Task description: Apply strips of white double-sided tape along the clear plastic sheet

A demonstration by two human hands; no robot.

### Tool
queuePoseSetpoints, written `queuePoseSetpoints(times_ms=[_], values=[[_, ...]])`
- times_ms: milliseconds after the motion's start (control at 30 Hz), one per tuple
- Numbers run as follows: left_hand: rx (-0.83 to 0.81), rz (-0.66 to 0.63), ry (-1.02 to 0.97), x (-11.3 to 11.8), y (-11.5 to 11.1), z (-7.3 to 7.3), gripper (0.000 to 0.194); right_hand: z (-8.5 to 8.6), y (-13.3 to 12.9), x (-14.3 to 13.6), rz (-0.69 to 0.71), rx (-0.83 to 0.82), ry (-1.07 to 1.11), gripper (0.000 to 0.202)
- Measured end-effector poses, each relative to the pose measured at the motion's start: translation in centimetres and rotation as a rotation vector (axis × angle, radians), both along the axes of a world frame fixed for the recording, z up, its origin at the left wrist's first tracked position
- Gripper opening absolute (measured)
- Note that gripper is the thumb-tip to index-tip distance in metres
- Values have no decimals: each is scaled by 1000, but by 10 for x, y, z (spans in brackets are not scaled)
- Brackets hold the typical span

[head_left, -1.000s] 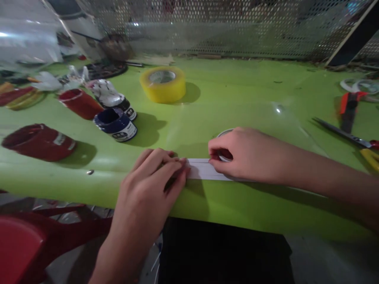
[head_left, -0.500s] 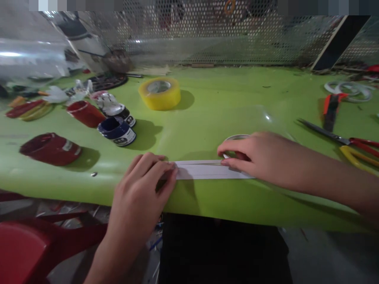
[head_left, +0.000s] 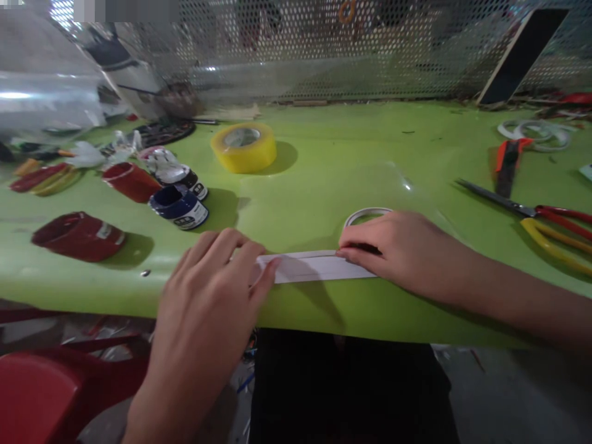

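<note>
A white paper strip (head_left: pixel 309 268) lies along the front part of the green table, with a thin lengthwise line on it. My left hand (head_left: pixel 217 277) rests on the strip's left end, thumb on the paper and fingers curved over it. At the strip's right part, my right hand (head_left: pixel 383 243) is closed in a pinch, thumb against forefinger. A thin white tape ring (head_left: pixel 365 213) shows behind the right fingers, partly hidden by them.
Yellow tape roll (head_left: pixel 243 148) at the back. Paint pots stand left: dark red (head_left: pixel 78 237), red (head_left: pixel 131 182), blue (head_left: pixel 179 206). Scissors (head_left: pixel 531 213), an orange-and-black cutter (head_left: pixel 509 163) and clear rings (head_left: pixel 536 134) lie right. A red chair (head_left: pixel 41 394) is lower left.
My left hand has shifted slightly left along the strip, its thumb now further extended. The right fingers have moved a little left and closed together, and more of the tape ring shows.
</note>
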State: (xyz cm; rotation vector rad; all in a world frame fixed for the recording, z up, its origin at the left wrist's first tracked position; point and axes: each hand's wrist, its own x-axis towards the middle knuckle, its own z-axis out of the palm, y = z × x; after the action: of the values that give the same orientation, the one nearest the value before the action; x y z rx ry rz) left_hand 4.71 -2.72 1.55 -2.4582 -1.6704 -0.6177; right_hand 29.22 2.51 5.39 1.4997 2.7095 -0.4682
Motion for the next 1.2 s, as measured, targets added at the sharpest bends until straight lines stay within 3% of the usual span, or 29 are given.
queuePoseSetpoints(times_ms=[100, 200, 400, 1200], values=[[-75, -168, -117, 14, 6, 1, 11, -1, 1, -1, -26, -21, 16, 24], [-109, -229, -167, 18, 11, -9, 19, -1, 4, 3, -31, -53, 78, 24], [-77, -223, -268, 12, 16, -23, 17, -7, 9, 9, -10, -79, 135, 20], [-60, -150, -355, 15, 12, -24, 9, -12, 11, 0, -54, -29, 85, 15]])
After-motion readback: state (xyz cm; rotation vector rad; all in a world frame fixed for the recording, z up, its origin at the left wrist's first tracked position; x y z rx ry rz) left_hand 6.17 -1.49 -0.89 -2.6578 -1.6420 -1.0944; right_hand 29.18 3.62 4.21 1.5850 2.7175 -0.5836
